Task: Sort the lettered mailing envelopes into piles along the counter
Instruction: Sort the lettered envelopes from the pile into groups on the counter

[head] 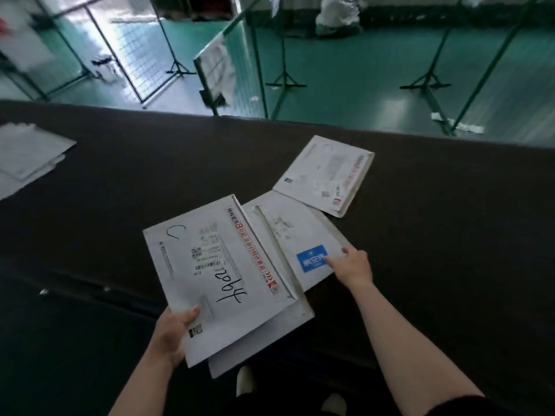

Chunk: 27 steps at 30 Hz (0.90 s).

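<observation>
Head view: left hand (172, 328) grips the C-marked envelope stack (222, 274); right hand (354, 265) presses flat on the blue-labelled envelope (300, 244), which could slide off the worktop (450, 235).

A single wide-angle camera worn on the person's head looks forward and steeply down, close over the dark, flat counter (420, 235), with the glossy green floor (345, 70) visible beyond its far edge.

Dark counter (450, 205) fills lower frame. Beyond it, glossy teal-green floor (345, 61). Green metal stands (285, 82) on tripod feet across top. Wire-mesh panel (132, 46), bright glare upper left.
</observation>
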Available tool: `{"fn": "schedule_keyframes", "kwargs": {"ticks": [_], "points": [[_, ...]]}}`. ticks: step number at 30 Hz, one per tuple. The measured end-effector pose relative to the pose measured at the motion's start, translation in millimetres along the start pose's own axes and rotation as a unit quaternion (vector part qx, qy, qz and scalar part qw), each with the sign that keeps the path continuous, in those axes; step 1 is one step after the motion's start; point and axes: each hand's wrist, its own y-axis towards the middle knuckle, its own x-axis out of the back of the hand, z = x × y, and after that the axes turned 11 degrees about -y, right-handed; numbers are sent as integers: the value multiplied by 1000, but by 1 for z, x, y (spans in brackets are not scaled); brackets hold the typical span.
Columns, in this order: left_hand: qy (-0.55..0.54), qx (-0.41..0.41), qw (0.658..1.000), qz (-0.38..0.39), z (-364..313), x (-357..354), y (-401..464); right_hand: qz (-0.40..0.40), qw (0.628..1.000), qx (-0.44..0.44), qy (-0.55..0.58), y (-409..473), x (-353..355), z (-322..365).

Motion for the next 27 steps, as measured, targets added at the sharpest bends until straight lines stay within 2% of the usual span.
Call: {"fn": "schedule_keyframes", "kwargs": {"ticks": [3, 6, 9, 12, 14, 17, 22, 25, 27], "points": [[-8, -6, 1000, -4, -6, 19, 1, -27, 982, 0, -187, 1, -18, 27], [-15, 6, 1000, 14, -12, 29, 15, -29, 956, 33, -291, -13, -36, 45], [-28, 15, 999, -2, -14, 34, 43, -28, 939, 133, -316, -40, -66, 53], [-7, 21, 999, -40, -18, 35, 78, -21, 940, 199, -276, -63, -89, 57], [38, 13, 998, -54, -25, 33, 96, -55, 953, 178, -239, -49, -83, 71], [103, -15, 993, -57, -37, 29, 111, -106, 960, 94, -243, 5, -54, 106], [87, 3, 993, -74, -32, 14, 127, -51, 957, 29, -284, 87, -14, 152], [89, 5, 991, -104, -27, 2, 132, 1, 961, -13, -277, 101, -13, 160], [116, 4, 987, -113, -26, -2, 135, 3, 948, -11, -319, 96, -23, 159]]}}
